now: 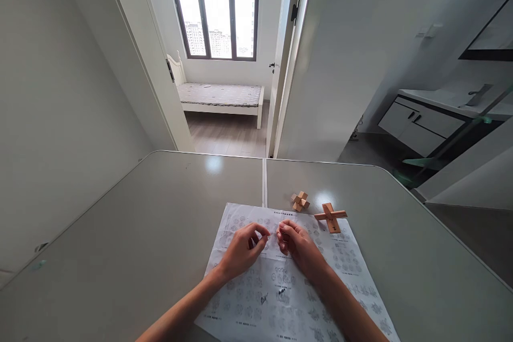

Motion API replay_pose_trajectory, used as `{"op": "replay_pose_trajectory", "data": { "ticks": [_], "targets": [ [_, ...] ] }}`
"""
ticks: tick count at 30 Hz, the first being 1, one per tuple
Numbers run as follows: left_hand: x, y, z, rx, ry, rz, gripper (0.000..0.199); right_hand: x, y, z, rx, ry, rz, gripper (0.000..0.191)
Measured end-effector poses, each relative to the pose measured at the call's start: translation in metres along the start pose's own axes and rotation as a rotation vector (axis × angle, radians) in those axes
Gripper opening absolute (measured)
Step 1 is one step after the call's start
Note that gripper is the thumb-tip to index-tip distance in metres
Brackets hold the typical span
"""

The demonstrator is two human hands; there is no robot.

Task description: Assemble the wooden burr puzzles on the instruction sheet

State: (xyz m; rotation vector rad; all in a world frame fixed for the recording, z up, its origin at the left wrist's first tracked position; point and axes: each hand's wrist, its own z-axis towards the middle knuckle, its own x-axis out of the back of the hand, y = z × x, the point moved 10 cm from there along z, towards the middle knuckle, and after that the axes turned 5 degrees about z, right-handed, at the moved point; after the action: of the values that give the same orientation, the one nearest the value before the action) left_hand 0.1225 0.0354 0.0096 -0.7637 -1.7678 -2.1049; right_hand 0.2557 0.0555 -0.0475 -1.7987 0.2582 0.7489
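Hands (242,247) (300,248) over paper (256,280), table edge (208,154) (well beyond)

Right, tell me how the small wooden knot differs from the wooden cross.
The wooden knot is compact with stubby ends; the wooden cross is wider, with longer bars. The knot sits just beyond the far edge of the paper; the cross overlaps that edge. The knot looks paler than the cross. Both look wooden.

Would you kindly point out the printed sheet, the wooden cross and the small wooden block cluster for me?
Printed sheet (285,267): head view, on its printed middle area.
Wooden cross (331,216): head view, where its bars cross.
Small wooden block cluster (300,201): head view, on its centre.
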Motion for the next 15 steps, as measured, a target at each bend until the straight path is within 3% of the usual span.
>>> {"op": "replay_pose_trajectory", "data": {
  "ticks": [15],
  "targets": [
    [-0.0003,0.0001,0.0002,-0.003,0.000,0.002,0.015,-0.0034,-0.0027,-0.0017,-0.004,0.005,-0.003,0.037]
  ]
}}
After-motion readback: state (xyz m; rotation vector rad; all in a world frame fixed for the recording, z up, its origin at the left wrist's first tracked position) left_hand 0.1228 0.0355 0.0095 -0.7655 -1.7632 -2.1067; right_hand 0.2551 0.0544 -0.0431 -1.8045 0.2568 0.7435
